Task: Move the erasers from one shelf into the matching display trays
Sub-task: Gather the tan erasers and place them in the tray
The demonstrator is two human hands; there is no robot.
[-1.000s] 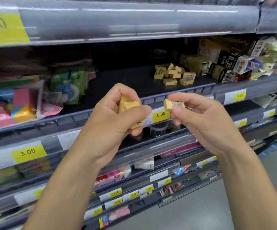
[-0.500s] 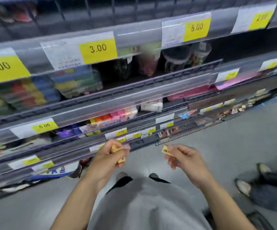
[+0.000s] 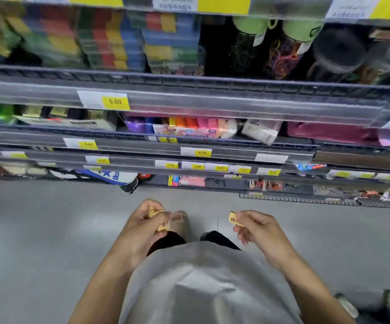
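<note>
My left hand (image 3: 140, 232) is closed around a few small tan erasers (image 3: 153, 212), held low above the grey floor in front of my body. My right hand (image 3: 258, 232) pinches a single tan eraser (image 3: 234, 219) with dark print between thumb and fingers. Both hands hang apart from each other, well below the shelves. The shelf with the loose pile of erasers is out of view, and I cannot make out any matching display tray.
Grey store shelves (image 3: 189, 99) with yellow price tags rise in front, holding coloured boxes, clay packs (image 3: 189, 127) and jars. A blue and white bag (image 3: 109, 176) lies under the bottom shelf. Another person's shoes (image 3: 371, 302) stand at the lower right on the floor.
The view has swung down from the upper eraser shelf to the lower shelves and floor. Both hands dropped from shelf height to waist level, still holding the erasers.
</note>
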